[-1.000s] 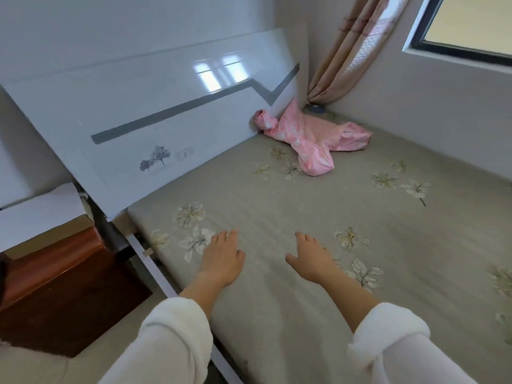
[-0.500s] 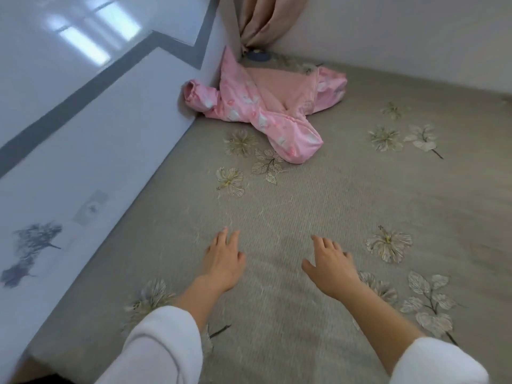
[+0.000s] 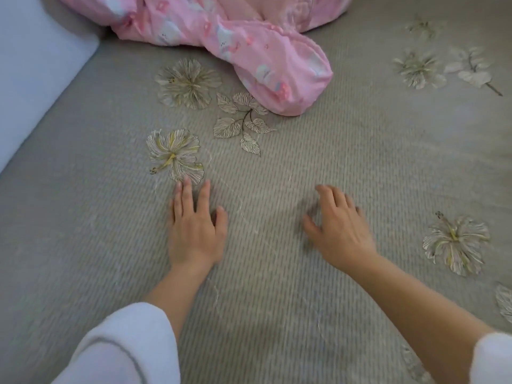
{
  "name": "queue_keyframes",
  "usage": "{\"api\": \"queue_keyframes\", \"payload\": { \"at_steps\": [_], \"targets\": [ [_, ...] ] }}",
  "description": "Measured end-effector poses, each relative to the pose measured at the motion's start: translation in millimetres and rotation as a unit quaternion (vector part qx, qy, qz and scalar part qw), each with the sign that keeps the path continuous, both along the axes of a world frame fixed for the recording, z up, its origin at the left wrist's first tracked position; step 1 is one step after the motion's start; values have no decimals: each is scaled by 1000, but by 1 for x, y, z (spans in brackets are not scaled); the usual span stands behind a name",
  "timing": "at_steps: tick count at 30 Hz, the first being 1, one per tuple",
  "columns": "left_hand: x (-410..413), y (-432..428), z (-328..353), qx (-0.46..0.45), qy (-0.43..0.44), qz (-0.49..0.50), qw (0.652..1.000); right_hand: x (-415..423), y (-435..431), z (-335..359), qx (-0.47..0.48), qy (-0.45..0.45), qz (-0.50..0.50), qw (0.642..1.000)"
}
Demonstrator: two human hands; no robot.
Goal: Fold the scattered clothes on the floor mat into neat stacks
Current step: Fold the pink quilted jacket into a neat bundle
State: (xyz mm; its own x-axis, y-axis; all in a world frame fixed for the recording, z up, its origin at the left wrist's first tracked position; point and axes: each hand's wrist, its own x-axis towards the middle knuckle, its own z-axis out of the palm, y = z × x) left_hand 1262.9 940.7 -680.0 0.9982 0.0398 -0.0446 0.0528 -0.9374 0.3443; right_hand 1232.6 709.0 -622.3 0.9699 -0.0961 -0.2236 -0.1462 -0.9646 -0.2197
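The pink garment point(image 3: 249, 42) lay crumpled at the far side of the floor mat point(image 3: 332, 151), beyond both hands and touched by neither. Its upper part ran out of sight past the top edge, so I could not tell what sort of garment it was. One rounded end reached toward the person, beside a printed sprig of leaves point(image 3: 243, 123).

The left hand point(image 3: 195, 231) was spread palm down over the mat, fingers straight and a little apart, its grip slack with nothing in it. Its fingertips came just short of a printed flower point(image 3: 174, 155). The right hand point(image 3: 339, 228) was blurred. Its fingers looked loosely bent and splayed, and that grip held nothing either. Whether either palm actually pressed on the mat I could not tell.

White sleeves point(image 3: 122, 347) were cut off at the bottom edge. A pale panel point(image 3: 33, 79) bordered the mat at the left, only partly in sight.
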Motion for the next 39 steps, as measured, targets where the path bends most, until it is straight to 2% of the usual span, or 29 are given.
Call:
{"api": "queue_keyframes", "payload": {
  "at_steps": [10,15,16,18,20,21,25,29,31,35,39],
  "targets": [
    [2,0,-2,-12,20,24,999,151,17,-18,28,-123,-77,989],
    [3,0,-4,-6,41,16,999,215,23,-14,-13,-124,-115,985],
    [4,1,-5,-4,41,16,999,222,22,-13,-27,-124,-104,986],
    [5,1,-6,0,40,21,999,223,23,-12,-57,-129,-8,990],
    [5,0,-4,0,33,24,999,209,28,-13,-45,-128,110,985],
    [5,0,-3,-1,27,25,999,198,32,-13,-20,-125,133,983],
    [8,1,-5,-26,10,30,999,140,35,-10,27,-142,105,984],
    [8,4,-5,-26,10,15,999,69,19,-4,111,-81,12,990],
    [8,10,-5,-2,50,-19,999,25,6,5,143,-33,13,989],
    [7,38,4,55,175,-104,978,-65,-15,20,135,81,42,987],
    [-61,43,16,52,240,-136,960,-147,-20,31,110,173,58,977]
  ]
}}
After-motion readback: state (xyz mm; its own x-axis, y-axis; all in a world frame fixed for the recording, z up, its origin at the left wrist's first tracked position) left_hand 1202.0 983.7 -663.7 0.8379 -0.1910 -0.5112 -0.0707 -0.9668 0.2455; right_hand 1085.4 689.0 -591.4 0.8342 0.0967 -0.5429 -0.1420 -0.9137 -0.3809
